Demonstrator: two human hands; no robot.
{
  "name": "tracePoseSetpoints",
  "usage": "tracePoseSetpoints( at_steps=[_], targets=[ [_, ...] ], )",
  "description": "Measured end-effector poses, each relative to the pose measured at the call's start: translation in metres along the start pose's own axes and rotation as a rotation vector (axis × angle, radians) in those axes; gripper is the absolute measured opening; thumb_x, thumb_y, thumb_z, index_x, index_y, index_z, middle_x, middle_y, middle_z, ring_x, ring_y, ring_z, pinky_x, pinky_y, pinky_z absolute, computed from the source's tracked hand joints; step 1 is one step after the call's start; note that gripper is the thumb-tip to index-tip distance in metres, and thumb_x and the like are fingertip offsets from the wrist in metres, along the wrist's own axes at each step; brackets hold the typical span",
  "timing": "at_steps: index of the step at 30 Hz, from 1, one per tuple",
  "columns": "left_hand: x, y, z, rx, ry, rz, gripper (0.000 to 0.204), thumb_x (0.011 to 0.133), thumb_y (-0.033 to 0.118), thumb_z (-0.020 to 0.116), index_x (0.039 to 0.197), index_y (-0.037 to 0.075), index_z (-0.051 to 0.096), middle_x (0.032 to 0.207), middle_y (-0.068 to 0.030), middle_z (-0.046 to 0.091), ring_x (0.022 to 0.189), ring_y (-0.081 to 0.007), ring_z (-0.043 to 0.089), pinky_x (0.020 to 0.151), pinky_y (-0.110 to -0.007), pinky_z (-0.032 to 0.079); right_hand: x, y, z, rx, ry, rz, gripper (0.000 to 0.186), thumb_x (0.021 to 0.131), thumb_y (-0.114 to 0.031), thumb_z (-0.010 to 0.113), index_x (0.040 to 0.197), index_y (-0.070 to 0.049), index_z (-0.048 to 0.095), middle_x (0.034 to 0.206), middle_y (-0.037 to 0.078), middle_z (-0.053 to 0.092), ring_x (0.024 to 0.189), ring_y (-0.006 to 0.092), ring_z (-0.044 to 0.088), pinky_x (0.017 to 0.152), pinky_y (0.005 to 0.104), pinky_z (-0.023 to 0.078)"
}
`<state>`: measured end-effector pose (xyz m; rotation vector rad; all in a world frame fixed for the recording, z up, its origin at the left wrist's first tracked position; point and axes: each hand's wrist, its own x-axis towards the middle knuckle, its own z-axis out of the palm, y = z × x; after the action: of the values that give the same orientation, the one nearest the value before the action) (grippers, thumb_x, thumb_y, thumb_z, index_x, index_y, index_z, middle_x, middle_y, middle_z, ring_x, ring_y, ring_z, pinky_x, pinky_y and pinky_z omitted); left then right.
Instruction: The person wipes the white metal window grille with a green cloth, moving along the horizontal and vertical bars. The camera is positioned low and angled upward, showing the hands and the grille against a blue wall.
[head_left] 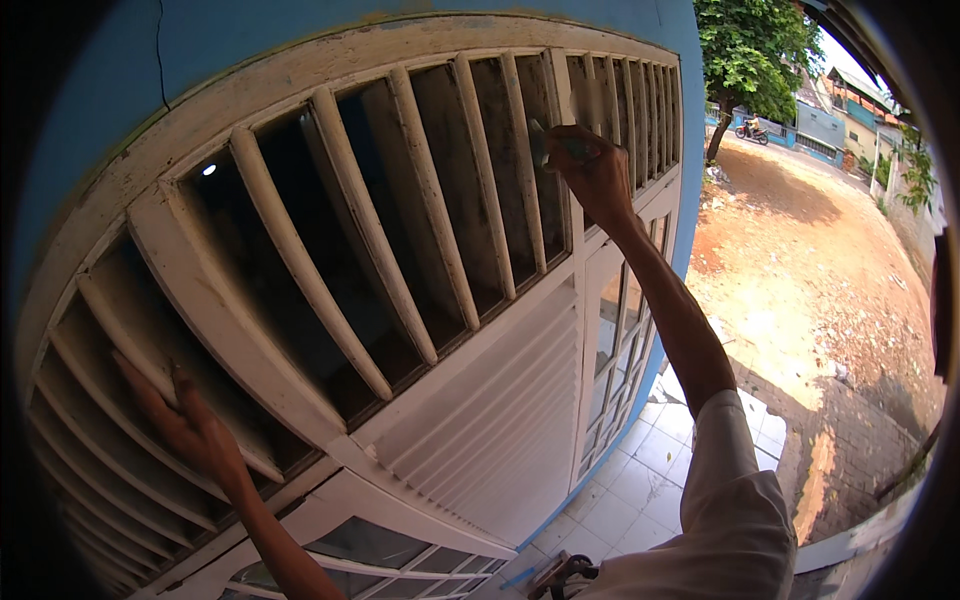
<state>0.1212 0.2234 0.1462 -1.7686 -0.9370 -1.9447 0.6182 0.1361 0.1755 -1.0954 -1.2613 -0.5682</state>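
My right hand (598, 178) reaches up to the upper right of the weathered white louvred frame (330, 28), closed round a small tool (543, 141) with a pale flat end, held against the narrow upright slats near a post; its exact kind is unclear. My left hand (197, 423) rests at the lower left with extended fingers on a slanted white slat (128, 330). Dark gaps show between the slats, which are streaked with grime.
The blue wall (120, 90) surrounds the frame. Below are a white slatted panel (480, 400) and glazed doors (370, 540). At right lie a tiled ledge (625, 480), a dirt yard (800, 260), a tree (740, 50) and a distant motorbike (752, 131).
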Motion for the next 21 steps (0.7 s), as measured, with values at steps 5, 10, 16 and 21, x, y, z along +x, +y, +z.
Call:
tracePoseSetpoints(
  at_steps=[5, 10, 16, 21],
  targets=[
    [0.0, -0.01, -0.003, -0.016, 0.003, 0.06, 0.06, 0.104, 0.018, 0.046, 0.157, 0.004, 0.023, 0.159, -0.0248, 0.027, 0.145, -0.0348, 0.035, 0.119, -0.047, 0.03, 0.047, -0.004, 0.04, 0.122, 0.3, 0.004, 0.03, 0.096, -0.025, 0.066, 0.116, -0.004, 0.07, 0.087, 0.008, 0.076, 0.075, 0.0119, 0.073, 0.06, 0.0242, 0.054],
    [-0.001, -0.008, -0.005, 0.0, 0.002, 0.037, 0.06, 0.104, 0.021, 0.047, 0.157, 0.003, 0.023, 0.158, -0.0253, 0.028, 0.144, -0.0344, 0.036, 0.118, -0.046, 0.031, 0.036, 0.011, 0.035, 0.702, 0.3, 0.384, 0.031, 0.093, -0.028, 0.071, 0.111, -0.003, 0.069, 0.094, 0.009, 0.074, 0.078, 0.0146, 0.072, 0.06, 0.0285, 0.053],
    [-0.002, -0.011, -0.004, -0.021, -0.011, 0.044, 0.061, 0.105, 0.023, 0.048, 0.157, 0.002, 0.024, 0.157, -0.0254, 0.03, 0.144, -0.0343, 0.036, 0.118, -0.044, 0.031, 0.043, 0.048, -0.006, 1.02, 0.04, 0.478, 0.038, 0.098, -0.035, 0.065, 0.121, -0.005, 0.065, 0.1, 0.004, 0.072, 0.072, 0.0036, 0.064, 0.047, 0.0183, 0.04],
    [0.001, -0.008, -0.004, -0.019, 0.009, 0.047, 0.063, 0.105, 0.029, 0.049, 0.157, 0.002, 0.024, 0.158, -0.0253, 0.03, 0.144, -0.0341, 0.037, 0.118, -0.044, 0.031, 0.023, 0.074, -0.056, 1.134, 0.102, 0.439, 0.034, 0.096, -0.035, 0.069, 0.112, -0.006, 0.069, 0.092, 0.004, 0.072, 0.065, 0.0039, 0.062, 0.048, 0.0205, 0.04]
  ],
)
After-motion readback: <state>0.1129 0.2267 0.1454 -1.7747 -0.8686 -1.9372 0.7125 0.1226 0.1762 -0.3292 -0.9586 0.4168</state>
